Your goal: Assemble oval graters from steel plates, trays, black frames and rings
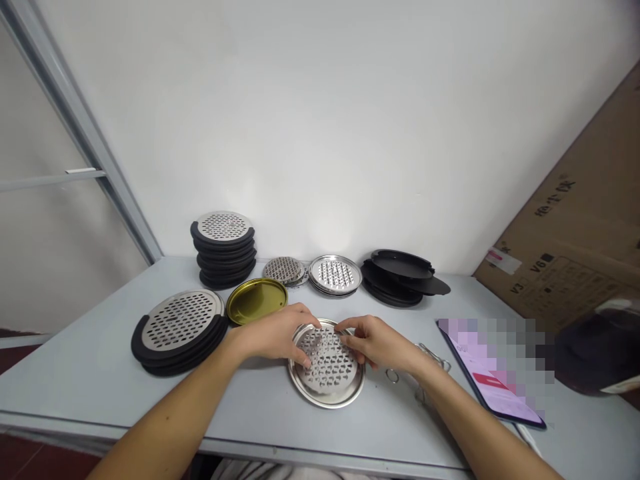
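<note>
A round metal grater disc (329,365), perforated with raised teeth, sits within a shiny metal ring (333,403) near the table's front. From the left, my left hand (283,333) grips the disc's edge, its thumb on the perforated face and its fingers at the far rim. My right hand (369,341) pinches the upper right edge with thumb and forefinger, the other fingers curled beside the ring. Whether the disc lies fully flat in the ring I cannot tell.
Behind are black-rimmed grater stacks (225,227) (183,320), a gold-coloured round lid (257,300), small grater discs (283,269), ringed graters (335,275) and black round trays (403,263). Rightward lie wire pieces (433,357), a phone (487,380), a dark jar (597,347) and a cardboard box (565,233).
</note>
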A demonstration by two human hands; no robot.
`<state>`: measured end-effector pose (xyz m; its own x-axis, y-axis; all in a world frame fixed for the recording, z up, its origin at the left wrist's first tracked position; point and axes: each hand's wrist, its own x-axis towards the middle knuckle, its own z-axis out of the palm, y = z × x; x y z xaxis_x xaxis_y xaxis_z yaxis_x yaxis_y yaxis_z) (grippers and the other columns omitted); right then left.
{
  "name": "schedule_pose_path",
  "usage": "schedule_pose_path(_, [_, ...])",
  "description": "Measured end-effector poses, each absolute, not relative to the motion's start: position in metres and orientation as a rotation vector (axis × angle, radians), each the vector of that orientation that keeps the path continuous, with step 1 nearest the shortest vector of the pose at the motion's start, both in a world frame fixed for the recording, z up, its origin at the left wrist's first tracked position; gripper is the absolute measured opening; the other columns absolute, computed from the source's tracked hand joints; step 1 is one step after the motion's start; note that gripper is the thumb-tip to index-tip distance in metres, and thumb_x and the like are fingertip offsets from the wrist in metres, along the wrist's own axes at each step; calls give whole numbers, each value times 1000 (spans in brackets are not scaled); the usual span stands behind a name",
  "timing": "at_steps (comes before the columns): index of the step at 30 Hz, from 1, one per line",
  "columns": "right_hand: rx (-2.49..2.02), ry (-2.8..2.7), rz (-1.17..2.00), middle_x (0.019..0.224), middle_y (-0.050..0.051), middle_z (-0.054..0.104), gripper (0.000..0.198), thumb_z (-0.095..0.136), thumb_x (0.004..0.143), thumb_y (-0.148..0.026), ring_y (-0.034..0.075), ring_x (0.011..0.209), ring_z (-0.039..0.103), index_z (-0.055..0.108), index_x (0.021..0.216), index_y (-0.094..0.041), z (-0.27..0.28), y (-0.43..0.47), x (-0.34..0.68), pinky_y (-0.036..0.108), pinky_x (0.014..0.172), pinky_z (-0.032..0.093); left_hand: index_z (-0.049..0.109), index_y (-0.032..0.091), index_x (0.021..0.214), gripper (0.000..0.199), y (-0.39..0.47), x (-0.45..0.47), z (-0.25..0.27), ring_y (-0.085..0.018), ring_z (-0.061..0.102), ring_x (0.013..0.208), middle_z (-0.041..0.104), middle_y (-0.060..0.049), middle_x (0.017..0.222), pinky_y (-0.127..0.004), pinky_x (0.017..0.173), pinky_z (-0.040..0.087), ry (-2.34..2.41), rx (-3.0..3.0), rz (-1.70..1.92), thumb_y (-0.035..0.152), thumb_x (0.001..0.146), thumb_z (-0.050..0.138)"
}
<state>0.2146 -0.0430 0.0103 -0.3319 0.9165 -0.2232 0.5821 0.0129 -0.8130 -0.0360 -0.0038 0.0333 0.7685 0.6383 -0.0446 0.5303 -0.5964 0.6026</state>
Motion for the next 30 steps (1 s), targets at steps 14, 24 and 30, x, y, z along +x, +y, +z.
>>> schedule_pose_path(14, [-1505,-2168,855,59,0,63,30,47,88,-28,15,56,56,69,106,-18,18,-52,206,24,57,40,63,30,118,61,-3,-38,32,-26,52,112,53,-3,124,-32,96,39,904,2334,183,46,62,81])
schedule_pose_path(24, [-1517,-2230,781,76,2,70,28,48,86,-25,15,65,58,71,101,-20,13,-47,209,24,59,39,65,28,114,55,-3,-36,31,-25,53,110,52,-3,126,-32,94,40,941,2358,155,44,63,81])
schedule_pose_path(30, [-1542,-2169,753,73,1,70,27,51,86,-27,16,64,59,71,102,-21,16,-46,212,25,61,39,64,29,115,55,-4,-36,32,-25,52,110,52,-2,126,-32,95,39,952,2371,147,44,64,80])
